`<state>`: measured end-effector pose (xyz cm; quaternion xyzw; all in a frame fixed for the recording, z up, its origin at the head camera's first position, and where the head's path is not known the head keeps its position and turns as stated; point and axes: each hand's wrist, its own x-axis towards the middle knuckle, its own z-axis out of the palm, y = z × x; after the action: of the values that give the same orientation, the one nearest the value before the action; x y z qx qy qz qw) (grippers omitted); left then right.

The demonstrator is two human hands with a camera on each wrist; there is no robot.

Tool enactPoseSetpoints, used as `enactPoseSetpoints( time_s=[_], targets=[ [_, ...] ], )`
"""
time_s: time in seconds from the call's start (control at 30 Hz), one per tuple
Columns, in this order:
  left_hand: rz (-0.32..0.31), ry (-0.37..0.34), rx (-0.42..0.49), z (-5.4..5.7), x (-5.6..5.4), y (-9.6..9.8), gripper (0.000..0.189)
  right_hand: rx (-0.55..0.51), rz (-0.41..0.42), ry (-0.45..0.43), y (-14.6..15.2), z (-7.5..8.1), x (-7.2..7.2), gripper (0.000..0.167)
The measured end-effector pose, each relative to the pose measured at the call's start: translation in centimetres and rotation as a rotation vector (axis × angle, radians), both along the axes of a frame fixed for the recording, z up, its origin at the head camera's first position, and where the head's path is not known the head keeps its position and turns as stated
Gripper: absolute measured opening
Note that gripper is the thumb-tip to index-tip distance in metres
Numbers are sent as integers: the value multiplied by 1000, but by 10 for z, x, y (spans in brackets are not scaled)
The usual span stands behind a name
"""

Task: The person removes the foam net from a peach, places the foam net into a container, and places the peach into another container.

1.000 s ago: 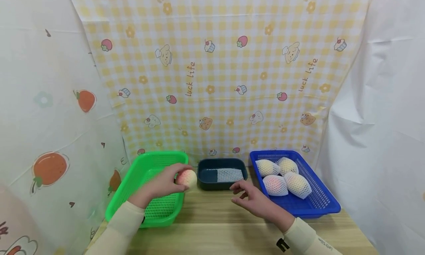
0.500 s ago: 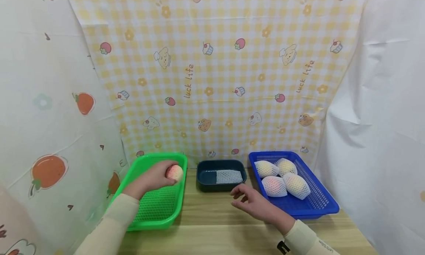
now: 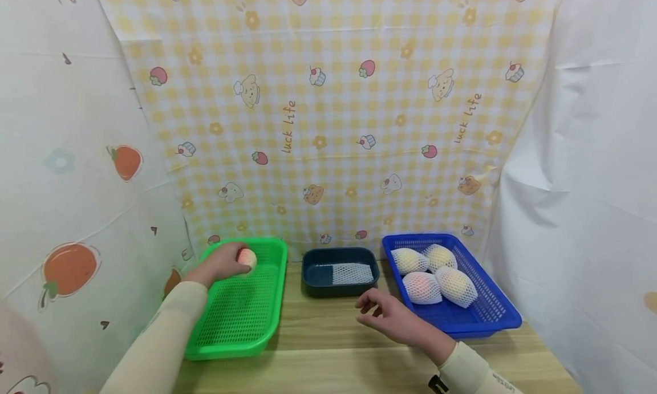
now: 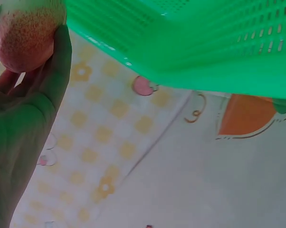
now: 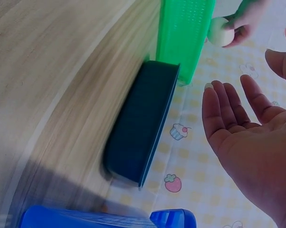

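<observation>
In the head view my left hand [image 3: 224,261] grips a pink and cream peach [image 3: 247,259] over the back part of the green basket [image 3: 282,291]. The left wrist view shows the peach [image 4: 26,35] held between thumb and fingers, with the basket's wall [image 4: 190,61] beside it. My right hand [image 3: 387,317] hovers over the table in front of the dark teal box [image 3: 318,291], its fingers loosely bent around nothing. Seen from the right wrist, that palm [image 5: 262,142] faces up with relaxed fingers. A white foam net sleeve [image 3: 352,273] lies flat inside the box.
On the right stands a blue basket [image 3: 493,320] holding several peaches in white foam nets [image 3: 457,285]. Behind everything hangs a yellow checked cloth [image 3: 339,171], and white cloths hang at both sides. The wooden table [image 3: 318,360] runs along the front.
My left hand has carried the peach leftward, from beside the green basket's right rim to over its back part. My right hand has stayed nearly still.
</observation>
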<state>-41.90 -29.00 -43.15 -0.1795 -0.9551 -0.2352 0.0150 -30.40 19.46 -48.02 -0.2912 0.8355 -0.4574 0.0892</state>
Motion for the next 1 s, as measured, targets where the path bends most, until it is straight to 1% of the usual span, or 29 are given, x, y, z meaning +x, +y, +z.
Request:
enactPoseSetpoints(
  time_s=[0.1,0.17,0.33,0.47,0.57,0.73,0.8,0.9,0.97,1.0],
  targets=[
    [50,-30,-8,-2,-9,-5,57,-1,2,-11,-1,0,0,19],
    [100,-51,-17,-5,-14,-9,61,1,9,-13,-1,-1,0,18],
    [217,-43,-60,-14,-27,-18,76,12,21,-7,-2,-3,1,16],
    [286,-23,-75,-17,-35,-27,81,13,22,-6,-2,-5,0,16],
    [309,-9,-75,-17,-38,-29,81,16,14,-7,0,-5,0,16],
    [308,15,-84,-15,-40,-27,79,23,6,-7,2,-7,-1,15],
    [309,22,-89,-16,-41,-26,77,22,11,-7,3,-8,-1,15],
    [317,43,-92,-22,-47,-26,75,17,16,-7,3,-9,0,15],
    [317,58,-100,-30,-53,-30,74,15,13,-7,3,-9,1,14],
    [306,92,-104,-39,-61,-35,71,13,11,-7,3,-9,2,14]
  ],
)
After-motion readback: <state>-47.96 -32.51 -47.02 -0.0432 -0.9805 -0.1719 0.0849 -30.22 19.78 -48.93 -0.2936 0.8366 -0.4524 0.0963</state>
